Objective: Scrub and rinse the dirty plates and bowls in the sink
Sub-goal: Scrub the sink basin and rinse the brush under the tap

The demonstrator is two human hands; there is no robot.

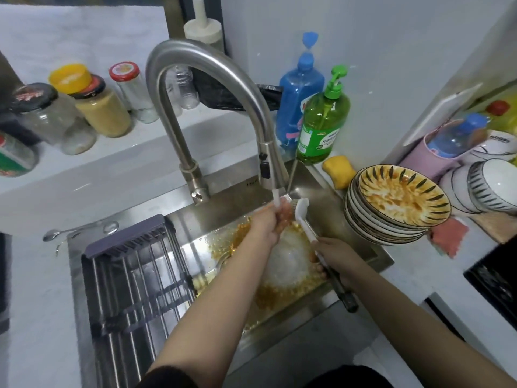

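A person stands at a steel sink [361, 254] with both arms reaching in. The left hand [268, 222] is raised under the water running from the faucet [212, 88]; its fingers are curled together in the stream, and whether they hold anything cannot be told. The right hand [333, 256] grips the handle of a white dish brush [303, 217], whose head points up toward the spout, just beside the left hand's fingers. Below the hands the sink floor is covered with orange, greasy water and a patch of white foam. A dark drying rack [134, 278] spans the left part of the basin. The dirty plates [397, 203] sit stacked on the counter at the sink's right edge, the top one smeared with orange sauce. Right of them lie white patterned bowls [486, 189]. A green soap bottle [321, 121] and a blue bottle [298, 91] stand behind the sink, with a yellow sponge [338, 170] near them.
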